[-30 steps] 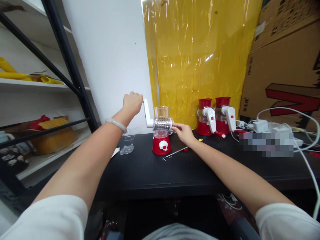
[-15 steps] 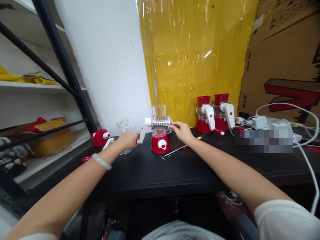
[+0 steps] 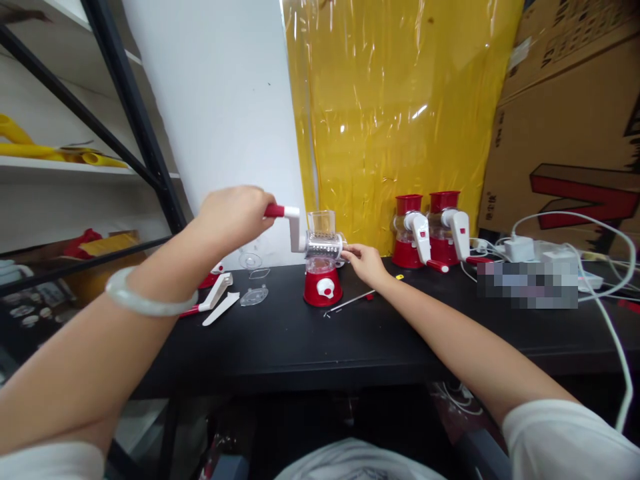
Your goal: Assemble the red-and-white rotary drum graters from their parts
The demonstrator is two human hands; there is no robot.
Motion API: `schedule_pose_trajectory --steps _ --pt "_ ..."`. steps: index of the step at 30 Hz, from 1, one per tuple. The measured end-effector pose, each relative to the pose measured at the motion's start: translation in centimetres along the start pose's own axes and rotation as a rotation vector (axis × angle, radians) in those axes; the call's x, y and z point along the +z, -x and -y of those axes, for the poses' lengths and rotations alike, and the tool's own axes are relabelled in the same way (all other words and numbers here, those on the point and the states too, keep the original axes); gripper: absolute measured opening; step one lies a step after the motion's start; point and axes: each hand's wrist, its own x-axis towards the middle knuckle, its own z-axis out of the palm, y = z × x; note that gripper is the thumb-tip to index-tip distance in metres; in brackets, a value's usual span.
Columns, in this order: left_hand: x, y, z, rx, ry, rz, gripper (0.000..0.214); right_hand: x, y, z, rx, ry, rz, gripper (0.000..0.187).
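A rotary grater stands upright on the black table, with a red base [image 3: 323,287], a clear body and a perforated metal drum [image 3: 323,245] lying sideways in it. My left hand [image 3: 235,213] is closed around the red crank handle [image 3: 275,211]. The white crank arm [image 3: 296,230] points up from the drum's left end. With closed fingers, my right hand [image 3: 367,262] grips the white rim at the drum's right end; its fingertips are partly hidden. In front of the base lies a thin metal screwdriver [image 3: 350,302] with a red and yellow handle, beside small screws.
Two assembled red graters [image 3: 411,230] stand at the back right, near white cables and chargers [image 3: 520,248]. Left of my grater lie clear plastic parts [image 3: 254,296], a white flat piece [image 3: 221,309] and another crank [image 3: 216,292]. A shelf rack [image 3: 135,127] rises at the left.
My left hand has swung the crank from low to high, so the crank arm now points up. My right hand stays at the drum's right end.
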Motion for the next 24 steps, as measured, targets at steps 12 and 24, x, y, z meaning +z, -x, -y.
schedule_pose_trajectory --steps 12,24 --pt "11.6 -6.3 2.2 -0.092 0.03 0.079 0.041 0.2 -0.1 0.0 0.008 0.025 -0.009 0.013" --pt "12.1 5.1 0.3 0.186 0.232 0.717 0.013 0.2 -0.2 -0.2 0.006 0.027 -0.013 0.012"
